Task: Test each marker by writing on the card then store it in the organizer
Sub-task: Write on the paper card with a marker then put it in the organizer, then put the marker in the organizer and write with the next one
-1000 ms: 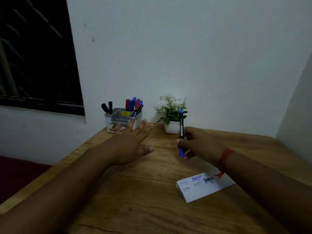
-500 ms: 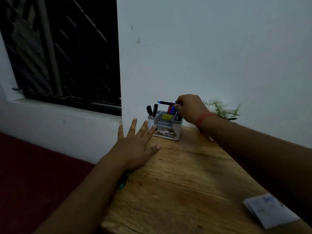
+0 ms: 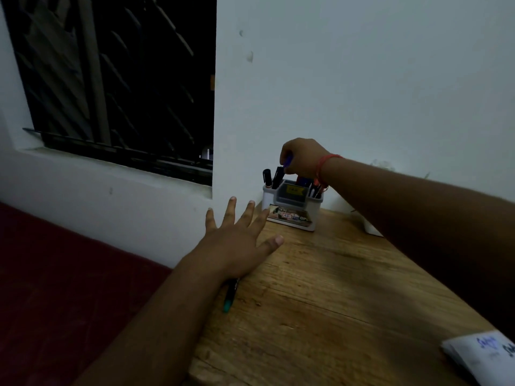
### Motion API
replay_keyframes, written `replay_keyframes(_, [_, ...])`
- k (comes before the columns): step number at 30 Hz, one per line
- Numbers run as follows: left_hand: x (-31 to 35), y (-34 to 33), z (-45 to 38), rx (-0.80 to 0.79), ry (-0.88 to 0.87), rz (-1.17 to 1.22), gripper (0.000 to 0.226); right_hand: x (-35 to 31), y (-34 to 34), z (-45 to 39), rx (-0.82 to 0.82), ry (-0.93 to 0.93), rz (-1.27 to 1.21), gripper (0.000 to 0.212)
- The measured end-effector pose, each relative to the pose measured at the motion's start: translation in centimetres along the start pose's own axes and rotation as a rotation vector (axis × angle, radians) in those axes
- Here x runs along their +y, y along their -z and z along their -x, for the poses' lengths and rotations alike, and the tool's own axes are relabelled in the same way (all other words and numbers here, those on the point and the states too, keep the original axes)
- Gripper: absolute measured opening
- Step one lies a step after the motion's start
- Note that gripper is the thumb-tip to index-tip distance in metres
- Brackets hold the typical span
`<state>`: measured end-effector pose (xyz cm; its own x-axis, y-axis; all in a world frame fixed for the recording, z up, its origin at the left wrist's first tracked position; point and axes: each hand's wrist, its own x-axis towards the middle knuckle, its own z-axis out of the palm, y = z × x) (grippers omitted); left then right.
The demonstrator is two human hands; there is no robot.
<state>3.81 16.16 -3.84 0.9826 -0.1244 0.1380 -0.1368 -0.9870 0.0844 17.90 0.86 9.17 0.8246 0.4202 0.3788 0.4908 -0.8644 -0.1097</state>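
- A slim blue plastic marker (image 3: pixel 288 160) is pinched by the right hand (image 3: pixel 302 157) directly above the grey-and-white plastic desk organizer (image 3: pixel 292 203); only a short blue end is seen beside the curled fingers, the rest being hidden.
- The left hand (image 3: pixel 237 240) is laid flat on the wooden table (image 3: pixel 320 288), its grip spread wide and nothing held; its fingertips lie just beside the organizer's front corner.
- The marker is judged to be light, stiff and smooth-barrelled, so a light pinch should suffice; a hold near the upper end, as seen, is judged to leave the lower length free to enter a compartment.
- The organizer is judged light enough to shift or tip if a marker is pushed in hard, so a steadying hand beside it is thought sensible.
- Other markers, black (image 3: pixel 271 178) at the left and blue and red at the right, are seen standing upright in the compartments.
- A dark pen with a teal end (image 3: pixel 230 298) lies on the table, partly under the left wrist.
- A yellow label (image 3: pixel 294 189) is carried on the organizer's inner box, and a printed strip (image 3: pixel 289 215) along its front; "42" and letters resembling "OP" are made out, the rest being too blurred.
- The white paper card (image 3: pixel 482 355) lies at the table's near right edge; blue and dark scribbles are seen on it, but no word can be read.
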Motion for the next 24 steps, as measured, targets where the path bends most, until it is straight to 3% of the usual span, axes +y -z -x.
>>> replay_keyframes(5, [-0.3,-0.2,-0.1,-0.019,0.014,0.001,0.081,0.7,-0.7,-0.2,0.003,-0.026,-0.054,0.020])
replay_keyframes(11, [-0.9,0.6,0.3,-0.008,0.039,0.033,0.066,2.5,0.7,4.4,0.146,0.006,-0.168,0.021])
replay_keyframes(15, [-1.8,1.2,1.1,0.108,0.052,0.063,0.027,3.4,0.7,11.7,0.039,0.093,-0.161,0.015])
replay_keyframes(19, [-1.8,1.5,1.7,-0.022,0.068,-0.008,0.026,4.5,0.4,18.5,-0.115,0.064,-0.207,0.018])
replay_keyframes(24, [-0.2,1.5,1.6,-0.070,0.105,0.104,0.024,7.0,0.5,24.3,-0.104,0.010,-0.282,0.019])
